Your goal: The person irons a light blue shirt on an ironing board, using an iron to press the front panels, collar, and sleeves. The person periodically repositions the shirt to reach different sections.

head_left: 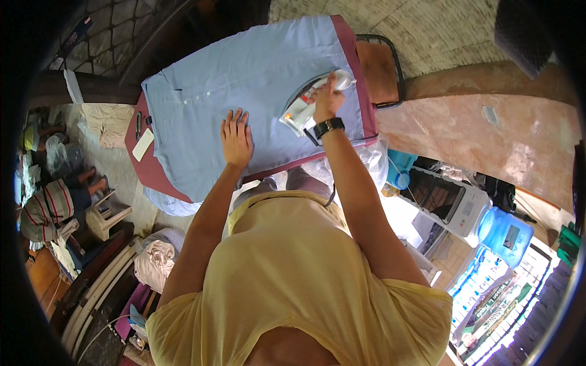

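Observation:
A light blue button-up garment lies spread over a maroon ironing board, its small white buttons toward the left. My right hand is wrapped round the handle of a white and grey clothes iron, which rests on the cloth near the board's right end. A small orange light glows at the iron's heel. My left hand lies flat on the garment left of the iron, fingers stretched out. The iron's soleplate is hidden against the fabric.
A pale card and a dark pen-like item lie on the board's left end. A brown-seated chair stands beyond its right end. To the right are a white oven-like appliance and a blue water jug; at left, a small stool.

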Action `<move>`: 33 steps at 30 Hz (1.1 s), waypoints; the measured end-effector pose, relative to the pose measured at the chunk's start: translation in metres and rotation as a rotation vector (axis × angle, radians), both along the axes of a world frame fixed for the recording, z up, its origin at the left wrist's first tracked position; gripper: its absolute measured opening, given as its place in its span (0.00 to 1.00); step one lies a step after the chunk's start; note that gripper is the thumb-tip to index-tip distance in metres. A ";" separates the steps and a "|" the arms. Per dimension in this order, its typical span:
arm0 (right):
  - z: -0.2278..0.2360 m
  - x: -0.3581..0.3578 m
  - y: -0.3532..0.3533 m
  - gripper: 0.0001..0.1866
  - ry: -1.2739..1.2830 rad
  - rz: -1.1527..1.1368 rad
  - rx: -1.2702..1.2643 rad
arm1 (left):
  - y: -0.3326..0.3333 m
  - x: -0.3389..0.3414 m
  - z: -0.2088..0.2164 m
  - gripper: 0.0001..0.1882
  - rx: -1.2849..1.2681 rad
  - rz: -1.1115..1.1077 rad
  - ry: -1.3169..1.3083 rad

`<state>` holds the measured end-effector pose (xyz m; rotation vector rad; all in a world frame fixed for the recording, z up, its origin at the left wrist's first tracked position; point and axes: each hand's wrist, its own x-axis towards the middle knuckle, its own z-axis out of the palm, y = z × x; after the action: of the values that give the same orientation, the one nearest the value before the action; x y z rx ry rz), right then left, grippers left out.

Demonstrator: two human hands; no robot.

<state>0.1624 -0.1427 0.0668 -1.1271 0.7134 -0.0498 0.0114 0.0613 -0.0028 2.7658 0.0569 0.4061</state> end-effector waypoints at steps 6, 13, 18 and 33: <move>-0.003 -0.048 0.032 0.29 0.079 0.087 0.036 | 0.002 -0.004 -0.004 0.21 0.013 0.027 -0.016; 0.002 0.010 -0.029 0.28 0.021 0.186 -0.142 | -0.001 -0.002 -0.003 0.20 0.035 0.043 -0.025; -0.012 0.015 -0.126 0.28 0.115 0.776 -0.582 | -0.052 0.020 0.009 0.24 -0.067 -0.283 0.002; 0.025 -0.058 -0.182 0.23 -0.324 0.787 -1.240 | -0.096 0.016 0.002 0.30 0.095 -0.497 0.215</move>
<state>0.1040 -0.3246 0.0921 -2.4484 -0.1924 0.0010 0.0270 -0.0346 -0.0004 2.7717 -0.5972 -0.0195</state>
